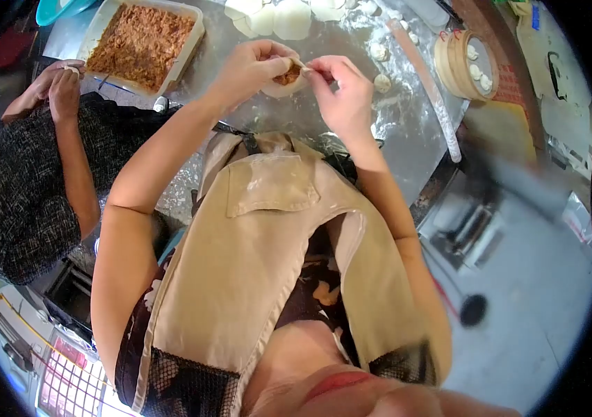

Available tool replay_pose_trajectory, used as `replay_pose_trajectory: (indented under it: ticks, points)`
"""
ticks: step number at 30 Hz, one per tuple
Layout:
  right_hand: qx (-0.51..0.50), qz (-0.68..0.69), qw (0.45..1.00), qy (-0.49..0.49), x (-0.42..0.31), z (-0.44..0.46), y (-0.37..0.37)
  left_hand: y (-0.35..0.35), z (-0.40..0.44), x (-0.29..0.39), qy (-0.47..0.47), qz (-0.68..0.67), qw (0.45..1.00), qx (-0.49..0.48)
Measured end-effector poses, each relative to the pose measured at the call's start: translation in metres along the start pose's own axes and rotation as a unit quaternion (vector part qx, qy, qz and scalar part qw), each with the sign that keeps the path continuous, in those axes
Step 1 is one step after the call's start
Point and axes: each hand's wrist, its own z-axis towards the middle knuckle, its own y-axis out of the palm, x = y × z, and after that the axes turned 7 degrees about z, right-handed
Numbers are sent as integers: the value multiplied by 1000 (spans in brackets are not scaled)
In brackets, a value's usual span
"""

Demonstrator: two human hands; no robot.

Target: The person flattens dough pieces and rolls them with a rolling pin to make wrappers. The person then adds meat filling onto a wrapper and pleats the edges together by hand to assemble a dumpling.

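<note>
Between my two hands is a round dough wrapper (282, 90) with reddish-brown meat filling (290, 72) showing in its open middle. My left hand (258, 66) is curled round the wrapper's left side, thumb over its edge. On the opposite side, my right hand (343, 90) pinches the dough rim between thumb and fingertips. The wrapper is held above the floury metal table (331, 42). Flat dough rounds (290, 19) lie beyond my hands, partly overlapping. To the right of my right hand sits a small pleated dumpling (381, 83).
A rectangular tub (197, 36) of meat filling stands at the left. Along the table's right side lies a long floured rolling pin (429, 80), beside a bamboo steamer (447, 66) holding several dumplings. At far left, a co-worker's hands (63, 90) hold a piece of dough.
</note>
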Motion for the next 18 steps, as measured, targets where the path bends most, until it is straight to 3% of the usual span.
replay_pose_trajectory:
  ticks: [2,5,8,12,14,15,16,17,18]
  points:
    - [25,-106,981,-159,-2,0,0,-3,3,3,2,-3,1000,-16]
    - [10,-157,966,-206,1,8,3,-5,8,1,-7,97,994,-43]
    - [13,-148,972,-182,-1,3,3,-6,9,4,41,144,989,3]
    - [14,-154,961,-228,-2,10,2,-7,6,19,20,120,992,-34]
    - [73,-71,982,-158,1,7,0,-7,3,24,30,101,993,-60]
    - [101,-22,988,-112,0,3,0,-2,-8,22,-11,-156,986,-58]
    - [106,-20,988,-114,0,2,4,3,-16,17,-53,-401,913,-55]
    - [145,38,986,-71,0,-1,9,16,-18,-8,7,-460,883,-93]
    - [180,95,979,-24,3,-5,13,26,-20,-5,3,-459,883,-94]
